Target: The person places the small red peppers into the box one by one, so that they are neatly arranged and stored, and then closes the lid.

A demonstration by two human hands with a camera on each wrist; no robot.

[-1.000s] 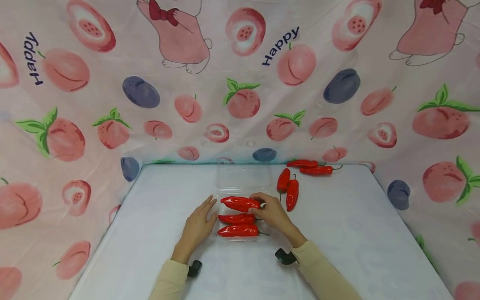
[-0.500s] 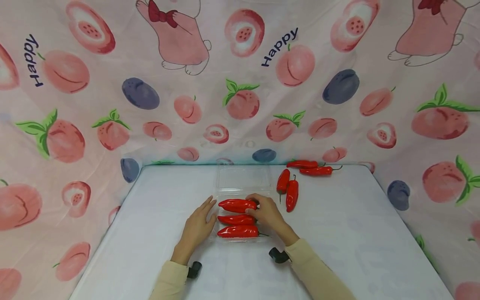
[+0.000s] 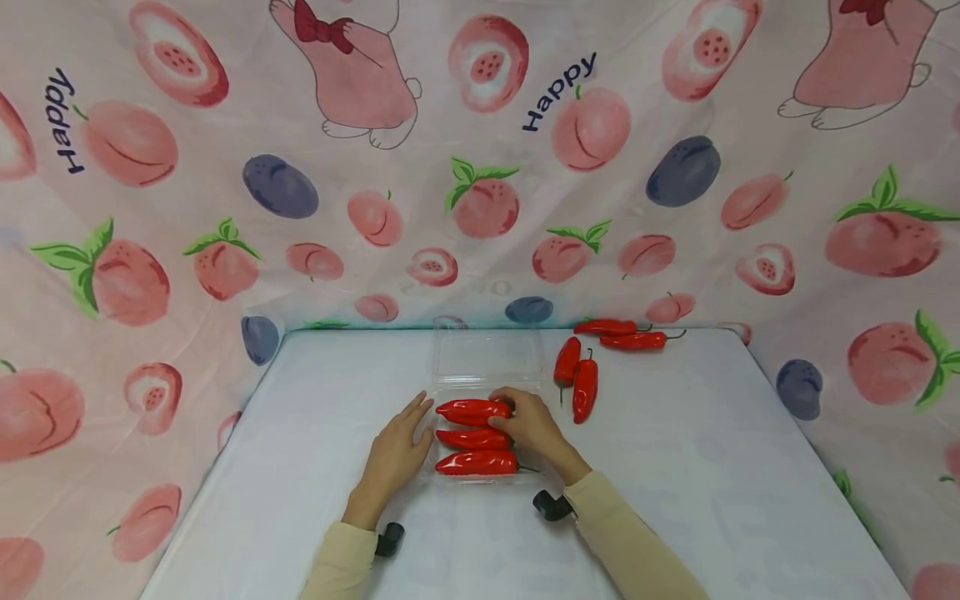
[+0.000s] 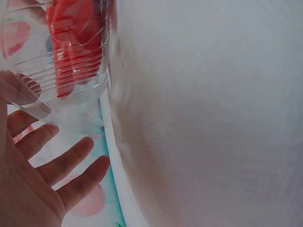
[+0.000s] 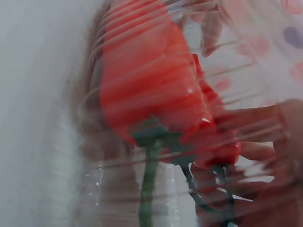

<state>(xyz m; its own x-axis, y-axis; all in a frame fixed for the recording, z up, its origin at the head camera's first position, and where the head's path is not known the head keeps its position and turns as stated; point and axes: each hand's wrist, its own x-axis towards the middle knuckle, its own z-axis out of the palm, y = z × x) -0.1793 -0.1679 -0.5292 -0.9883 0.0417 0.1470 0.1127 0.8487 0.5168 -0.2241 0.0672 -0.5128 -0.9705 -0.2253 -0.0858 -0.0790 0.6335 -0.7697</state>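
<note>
My right hand holds a glossy red, tapering pepper, thumb and fingers closed round its stem end. This pepper lies level along the far part of a clear, ribbed plastic box, its tip towards the box's left wall; I cannot tell whether it touches the bottom. Nearer me in the same box, a middle red pepper and a near red pepper lie roughly parallel to it. The transparent lid is laid back on the far side. My left hand grips nothing, its fingers extended and spread wide at the box's left wall. Beyond my right hand, two upright-pointing red peppers and two sideways red peppers lie on the white table.
</note>
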